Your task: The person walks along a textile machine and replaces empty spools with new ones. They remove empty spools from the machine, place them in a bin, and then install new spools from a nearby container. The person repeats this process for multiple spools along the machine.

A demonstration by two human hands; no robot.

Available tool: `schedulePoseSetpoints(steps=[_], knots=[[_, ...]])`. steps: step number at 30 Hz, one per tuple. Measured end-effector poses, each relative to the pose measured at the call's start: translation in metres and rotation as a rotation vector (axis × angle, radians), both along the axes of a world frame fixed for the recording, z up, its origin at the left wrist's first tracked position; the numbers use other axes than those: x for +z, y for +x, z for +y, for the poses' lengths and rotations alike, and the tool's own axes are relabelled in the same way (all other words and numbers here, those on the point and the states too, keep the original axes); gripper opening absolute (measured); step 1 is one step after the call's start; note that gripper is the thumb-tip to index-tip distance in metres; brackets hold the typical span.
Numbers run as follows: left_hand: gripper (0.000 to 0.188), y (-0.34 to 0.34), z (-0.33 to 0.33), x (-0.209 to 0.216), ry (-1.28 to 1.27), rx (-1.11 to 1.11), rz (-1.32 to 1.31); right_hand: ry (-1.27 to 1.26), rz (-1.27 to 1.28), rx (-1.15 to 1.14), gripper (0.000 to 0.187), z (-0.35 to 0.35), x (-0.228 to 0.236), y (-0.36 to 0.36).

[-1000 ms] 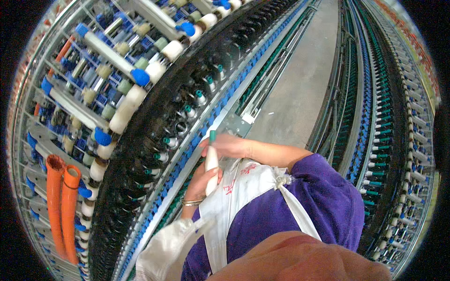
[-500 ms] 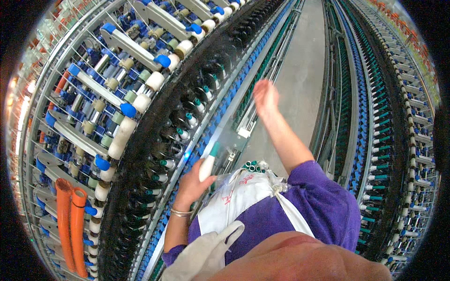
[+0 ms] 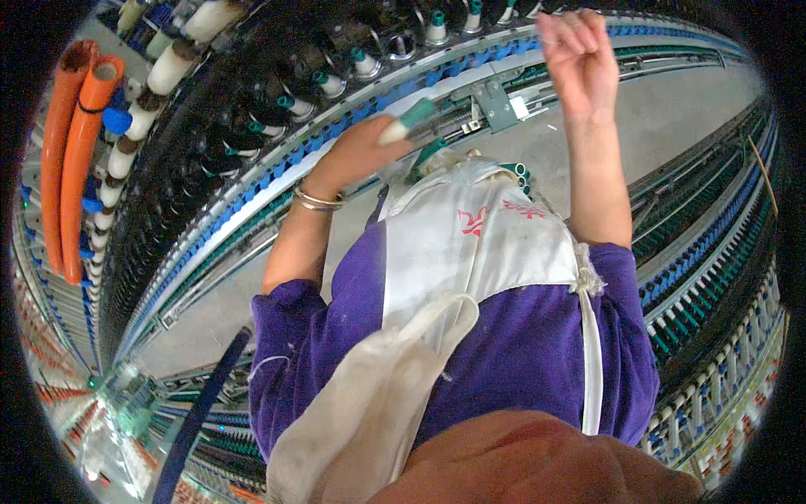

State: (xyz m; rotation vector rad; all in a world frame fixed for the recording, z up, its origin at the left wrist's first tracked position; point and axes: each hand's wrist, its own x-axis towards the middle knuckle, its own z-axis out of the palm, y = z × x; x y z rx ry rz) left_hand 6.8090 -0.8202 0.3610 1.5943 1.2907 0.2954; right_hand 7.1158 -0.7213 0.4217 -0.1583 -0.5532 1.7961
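Note:
My left hand point(image 3: 357, 155), a bangle on its wrist, is closed round a bobbin point(image 3: 403, 124) with white yarn and a green top end; both are slightly blurred. It is in front of the machine's blue-edged rail. Farther right and higher, my right hand point(image 3: 579, 63) is raised by the far part of the spindle row, its fingers curled together. Whatever is between those fingertips, if anything, is too small to make out. Green-topped bobbins point(image 3: 367, 63) stand on the spindles along the dark band. Several empty green-rimmed tubes point(image 3: 520, 172) stick out at the top of my white apron point(image 3: 504, 252).
A grey metal bracket with a white block point(image 3: 497, 105) sits on the rail between my hands. Orange tubes point(image 3: 80, 160) hang at the left by white rollers point(image 3: 172, 67). Another spindle row point(image 3: 697, 311) runs along the right. A dark blue pole point(image 3: 201, 412) is at the lower left.
The view has swung, so the spindle row now runs across the top. My left hand still holds the bobbin, now tilted more to the right. My right hand has come up to the spindle row.

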Motion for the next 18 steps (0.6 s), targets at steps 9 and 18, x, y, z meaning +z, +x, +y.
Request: schedulePoseSetpoints(steps=[9, 18], knots=[[0.05, -0.167, -0.102, -0.052, -0.34, 0.438, 0.155, 0.924, -1.721, -0.091, 0.021, 0.03, -0.09, -0.031], [0.056, -0.158, -0.13, -0.099, -0.155, 1.441, -0.555, 1.07, -2.166, 0.01, 0.054, 0.041, -0.136, -0.09]])
